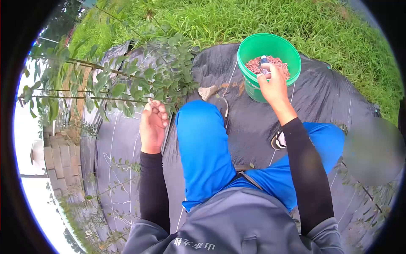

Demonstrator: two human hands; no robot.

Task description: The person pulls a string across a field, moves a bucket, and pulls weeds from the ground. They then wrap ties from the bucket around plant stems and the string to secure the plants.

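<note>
My right hand reaches over the rim of a green bucket, its fingers closed round a small dark object with a pale tip; its kind is not clear. Inside the bucket lies a heap of short reddish-brown pieces, too small to name. My left hand is raised beside a leafy plant, with thumb and fingers curled together near a thin stem. Whatever the left fingertips pinch, if anything, is too small to make out.
Black ground sheet lies under my legs and the bucket. Tall grass borders it at the top. A stone sits by my knee. Thin leafy branches stand at right, and paving blocks show at left.
</note>
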